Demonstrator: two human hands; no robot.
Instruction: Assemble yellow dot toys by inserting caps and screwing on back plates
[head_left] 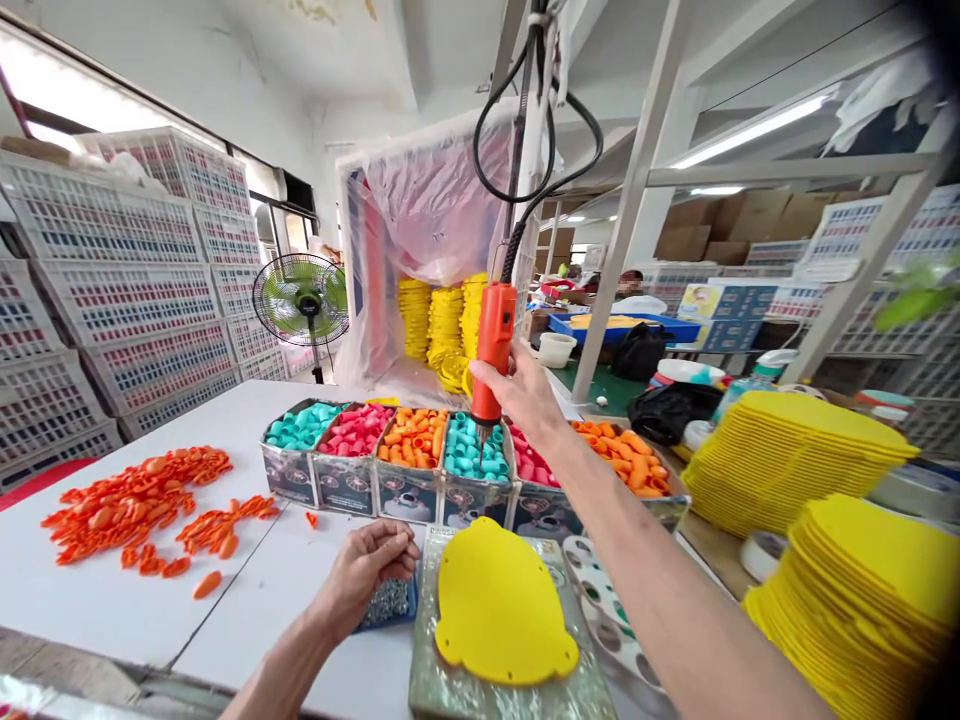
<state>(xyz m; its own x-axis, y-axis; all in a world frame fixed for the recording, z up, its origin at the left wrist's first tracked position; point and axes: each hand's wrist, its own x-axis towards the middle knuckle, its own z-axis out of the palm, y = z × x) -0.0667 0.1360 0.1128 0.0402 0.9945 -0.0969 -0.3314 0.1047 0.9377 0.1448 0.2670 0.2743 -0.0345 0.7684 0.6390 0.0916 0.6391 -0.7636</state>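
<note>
My right hand (523, 393) is wrapped around an orange electric screwdriver (493, 340), which hangs upright from a black cable with its bit pointing down over a box of teal parts. My left hand (373, 560) is closed, thumb against the fingers, above a blue tray of small screws (390, 602); whatever the fingers may hold is hidden. Between my arms a yellow plate (502, 605) with small holes near its edge lies flat on a plastic-wrapped block (431, 675). Neither hand touches the plate.
A row of boxes (409, 495) holds teal, pink and orange parts. Orange pieces (135, 500) are heaped at left. Stacks of yellow plates (787, 460) stand at right, beside a white tray with round holes (611, 610). Behind are a fan (304, 300), crates (142, 280) and a metal post (630, 200).
</note>
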